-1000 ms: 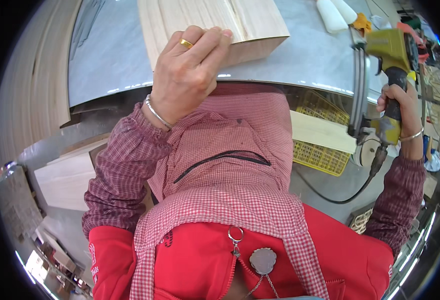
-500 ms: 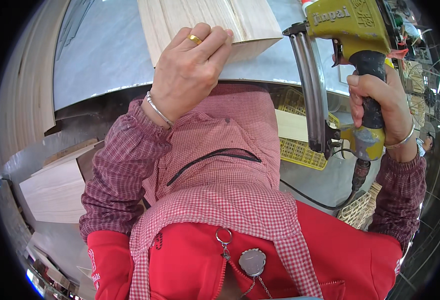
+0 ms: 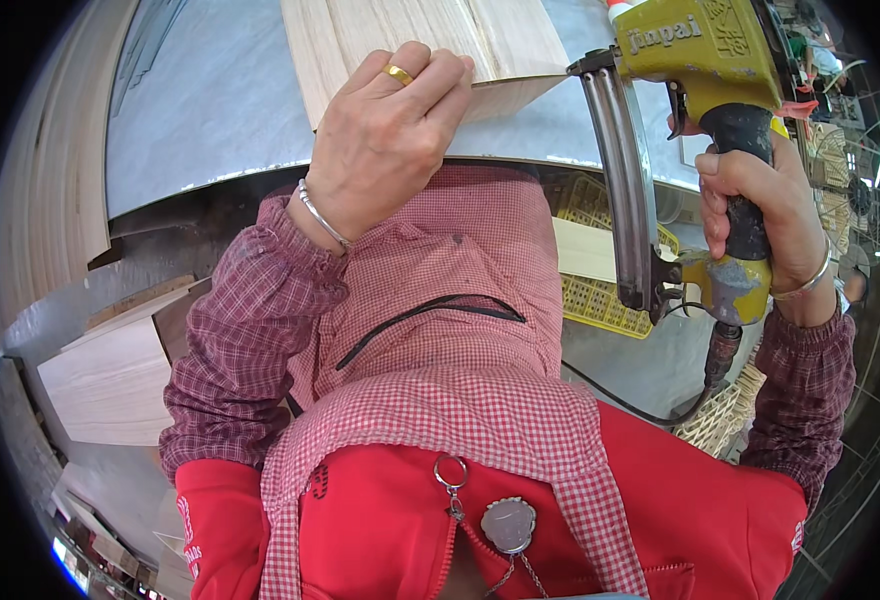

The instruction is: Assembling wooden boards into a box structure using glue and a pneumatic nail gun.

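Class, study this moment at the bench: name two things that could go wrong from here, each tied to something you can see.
1. The left hand grips the near edge of the wooden panel, close to the yellow nail gun; a nail fired near that edge might hit the fingers.
2. The gun's black hose hangs loose beside the body, so it could snag and jerk the right hand.

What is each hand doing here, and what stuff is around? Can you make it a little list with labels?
left hand: grips the near edge of the pale wooden board
right hand: wrapped around the grip of the yellow nail gun
nail gun: held up beside the board, hose at its base
worktop: grey sheet under the board
behind: yellow plastic crate
left side: stacked wooden panels
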{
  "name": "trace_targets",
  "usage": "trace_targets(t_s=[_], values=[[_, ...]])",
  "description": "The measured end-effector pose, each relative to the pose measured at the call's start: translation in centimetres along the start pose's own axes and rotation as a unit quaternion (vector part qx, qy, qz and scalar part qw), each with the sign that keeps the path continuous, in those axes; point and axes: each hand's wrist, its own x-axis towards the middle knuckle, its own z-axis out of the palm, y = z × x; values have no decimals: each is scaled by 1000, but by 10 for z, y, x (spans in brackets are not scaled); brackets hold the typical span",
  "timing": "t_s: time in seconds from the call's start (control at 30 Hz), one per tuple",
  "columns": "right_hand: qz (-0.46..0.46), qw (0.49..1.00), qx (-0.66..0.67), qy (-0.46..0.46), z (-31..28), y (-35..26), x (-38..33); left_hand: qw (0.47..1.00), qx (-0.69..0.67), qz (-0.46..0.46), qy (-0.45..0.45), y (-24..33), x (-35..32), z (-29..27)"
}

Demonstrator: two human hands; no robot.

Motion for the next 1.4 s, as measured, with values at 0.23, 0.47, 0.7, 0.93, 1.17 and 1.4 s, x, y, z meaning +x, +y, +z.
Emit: trace_targets(t_s=[0.23,0.47,0.7,0.93,1.17,1.4], values=[[9,1000,-26,-7,2,-6,-1,1000,12,11,15,0,1,2],[-14,1000,-7,0,11,-11,-9,1000,-6,0,-22,3,6,-2],[-14,999,-17,-31,10,-17,-8,1000,7,0,-17,11,16,4],[-20,999,-33,-31,12,-16,-7,1000,16,4,-9,12,17,7],[-22,991,-118,-54,9,-26,-4,1000,11,5,-10,10,15,4],[-16,992,-113,-58,8,-26,-6,999,15,-28,24,9,12,2]])
